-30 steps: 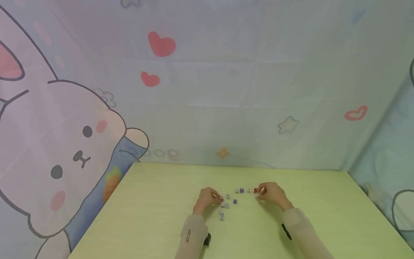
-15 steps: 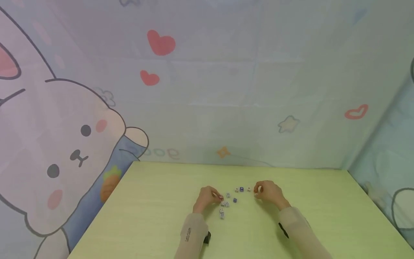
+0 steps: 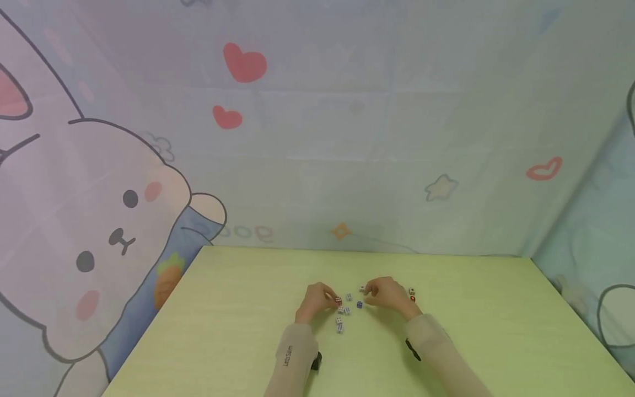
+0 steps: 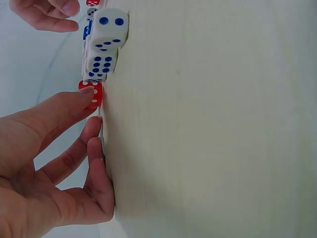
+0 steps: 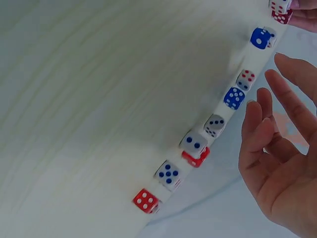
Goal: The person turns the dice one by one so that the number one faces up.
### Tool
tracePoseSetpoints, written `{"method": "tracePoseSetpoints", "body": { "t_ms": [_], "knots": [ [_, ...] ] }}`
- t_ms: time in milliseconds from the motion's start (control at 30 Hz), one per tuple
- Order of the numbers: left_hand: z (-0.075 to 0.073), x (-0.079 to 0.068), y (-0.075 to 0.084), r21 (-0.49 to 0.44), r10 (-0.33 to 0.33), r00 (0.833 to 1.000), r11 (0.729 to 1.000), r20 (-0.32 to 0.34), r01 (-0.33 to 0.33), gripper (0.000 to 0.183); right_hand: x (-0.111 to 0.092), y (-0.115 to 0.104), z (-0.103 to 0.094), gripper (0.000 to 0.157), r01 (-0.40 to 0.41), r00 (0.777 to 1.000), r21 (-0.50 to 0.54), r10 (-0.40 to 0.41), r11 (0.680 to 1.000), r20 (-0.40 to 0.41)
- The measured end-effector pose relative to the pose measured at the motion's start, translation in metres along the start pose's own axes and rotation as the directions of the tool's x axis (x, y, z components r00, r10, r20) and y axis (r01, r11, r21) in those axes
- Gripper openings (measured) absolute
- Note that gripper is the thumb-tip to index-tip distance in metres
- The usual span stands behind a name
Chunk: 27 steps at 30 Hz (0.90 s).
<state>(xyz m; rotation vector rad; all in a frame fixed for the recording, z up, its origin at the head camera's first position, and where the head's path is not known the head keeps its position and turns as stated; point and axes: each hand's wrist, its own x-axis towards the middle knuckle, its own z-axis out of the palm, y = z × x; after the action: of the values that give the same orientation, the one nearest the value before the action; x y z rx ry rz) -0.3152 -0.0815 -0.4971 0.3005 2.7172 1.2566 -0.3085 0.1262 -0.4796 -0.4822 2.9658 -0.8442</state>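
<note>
My left hand (image 3: 316, 302) rests on the table and pinches a red die (image 3: 338, 300) at its fingertips; the left wrist view shows the same red die (image 4: 95, 99) under one fingertip, with the other fingers curled below. White dice with blue pips (image 4: 110, 29) lie just beyond it. My right hand (image 3: 391, 292) hovers near a white die (image 3: 362, 289) and a blue die (image 3: 359, 304). In the right wrist view its fingers are loosely bent with nothing between them, beside a line of blue (image 5: 234, 98), white (image 5: 214, 125) and red dice (image 5: 146, 201).
Several white dice (image 3: 339, 328) run toward the front from beside the left hand. Behind the right wrist lie another white die (image 3: 412, 291) and a red one (image 3: 413, 299). The pale table (image 3: 238, 320) ends at a printed cloth backdrop (image 3: 317, 182).
My right hand has moved left from the red and white dice at the right end, leaving them on the table. The left hand stays at its red die.
</note>
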Motion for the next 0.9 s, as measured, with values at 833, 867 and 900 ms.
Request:
{"method": "tracePoseSetpoints", "body": {
  "t_ms": [833, 867, 900],
  "knots": [
    [0.0, 0.0, -0.001, 0.006, -0.023, 1.0, 1.0, -0.004, 0.023, 0.016, 0.012, -0.006, 0.027, 0.011, 0.019, 0.999, -0.072, -0.016, 0.997, 0.046],
    [0.0, 0.0, -0.001, 0.009, -0.025, 1.0, 1.0, -0.003, 0.025, 0.016, 0.012, -0.007, 0.026, 0.011, 0.024, 0.999, -0.067, -0.021, 0.997, 0.046],
    [0.0, 0.0, -0.001, 0.011, -0.028, 1.0, 1.0, -0.003, 0.028, 0.016, 0.012, -0.007, 0.025, 0.01, 0.032, 0.999, -0.06, -0.029, 0.998, 0.045]
  ]
}}
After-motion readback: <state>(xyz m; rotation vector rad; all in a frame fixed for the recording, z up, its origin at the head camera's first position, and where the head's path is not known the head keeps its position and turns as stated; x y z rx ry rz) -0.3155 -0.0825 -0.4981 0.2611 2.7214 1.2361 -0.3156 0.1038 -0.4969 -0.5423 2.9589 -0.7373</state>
